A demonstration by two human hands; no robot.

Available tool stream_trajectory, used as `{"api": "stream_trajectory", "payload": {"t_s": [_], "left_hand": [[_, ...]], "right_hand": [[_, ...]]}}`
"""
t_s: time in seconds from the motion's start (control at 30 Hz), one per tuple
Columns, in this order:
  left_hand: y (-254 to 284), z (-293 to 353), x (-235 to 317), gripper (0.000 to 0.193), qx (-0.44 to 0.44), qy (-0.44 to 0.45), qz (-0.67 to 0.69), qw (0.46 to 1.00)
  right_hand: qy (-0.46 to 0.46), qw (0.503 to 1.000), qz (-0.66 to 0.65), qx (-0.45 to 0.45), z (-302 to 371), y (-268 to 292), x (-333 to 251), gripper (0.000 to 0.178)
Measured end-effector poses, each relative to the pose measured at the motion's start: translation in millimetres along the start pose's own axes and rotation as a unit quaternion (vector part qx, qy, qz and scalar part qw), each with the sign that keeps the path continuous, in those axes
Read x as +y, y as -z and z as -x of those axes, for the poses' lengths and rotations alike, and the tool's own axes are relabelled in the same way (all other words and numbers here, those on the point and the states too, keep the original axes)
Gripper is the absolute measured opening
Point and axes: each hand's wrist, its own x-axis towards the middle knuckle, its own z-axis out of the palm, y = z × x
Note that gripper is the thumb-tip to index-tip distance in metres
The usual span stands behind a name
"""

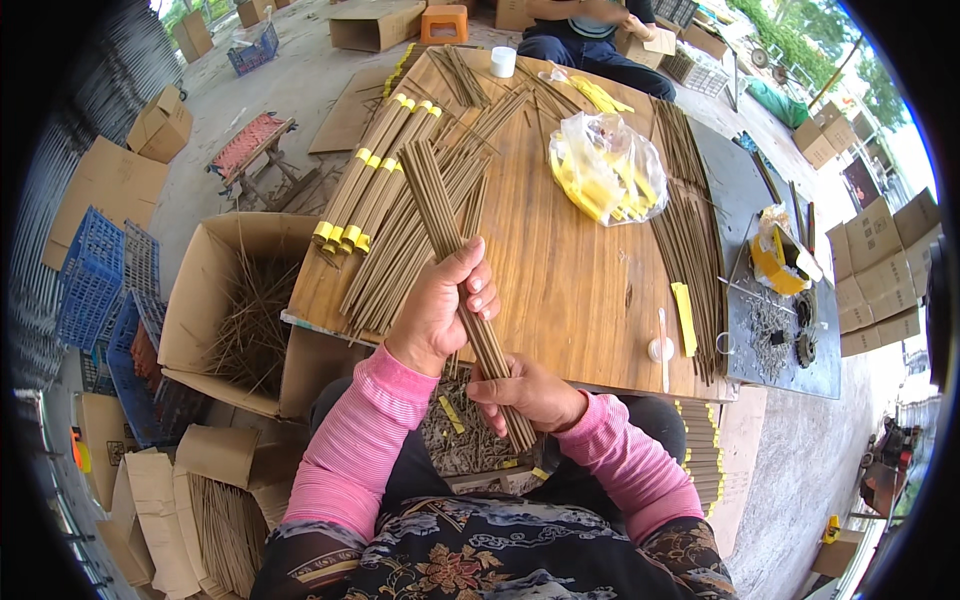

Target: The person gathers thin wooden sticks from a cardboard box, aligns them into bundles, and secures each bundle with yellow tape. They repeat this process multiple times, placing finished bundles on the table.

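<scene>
A bundle of thin brown sticks point(432, 200), likely incense sticks by their look, slants across the near edge of the wooden table. My left hand point(445, 305) is closed around its middle. Lower down, my right hand point(525, 393) grips the same bundle near its bottom end. Beyond the left hand, loose brown sticks point(400, 255) lie spread on the table. Beside them rest several finished bundles point(375, 185) wrapped with yellow paper bands.
The wooden table point(560, 310) carries a plastic bag of yellow strips point(605, 170), a white jar point(503, 62) and more sticks point(685, 240) at right. A carton of stick scraps point(235, 310) stands left. A grey side table point(755, 330) holds a yellow box point(778, 262). Another person point(590, 35) sits opposite.
</scene>
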Motion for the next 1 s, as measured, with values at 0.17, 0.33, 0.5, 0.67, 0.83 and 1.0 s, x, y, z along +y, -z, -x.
{"api": "stream_trajectory", "payload": {"t_s": [0.17, 0.33, 0.5, 0.67, 0.83, 1.0], "left_hand": [[-3, -3, 14, 0.023, 0.079, -0.084, -0.017, 0.993], [4, -3, 17, 0.022, 0.032, -0.076, -0.011, 0.997], [2, -5, 12, 0.023, 0.049, -0.074, 0.000, 0.996], [1, -2, -8, 0.019, 0.131, -0.086, -0.067, 0.985], [2, -2, 2, 0.018, 0.002, -0.043, 0.030, 0.999], [-3, -2, -2, 0.020, 0.143, -0.071, -0.088, 0.983]], "right_hand": [[-0.004, 0.988, 0.125, 0.085, 5, -8, -6, 0.016], [-0.011, 1.000, 0.018, -0.011, 5, 2, 3, 0.016], [-0.013, 1.000, 0.004, -0.014, 4, 1, 3, 0.017], [0.025, 0.978, 0.165, 0.121, 0, -5, 1, 0.018], [-0.027, 0.988, -0.114, -0.099, 4, 1, -1, 0.018], [0.091, 0.945, 0.262, 0.171, -5, -3, 6, 0.019]]}}
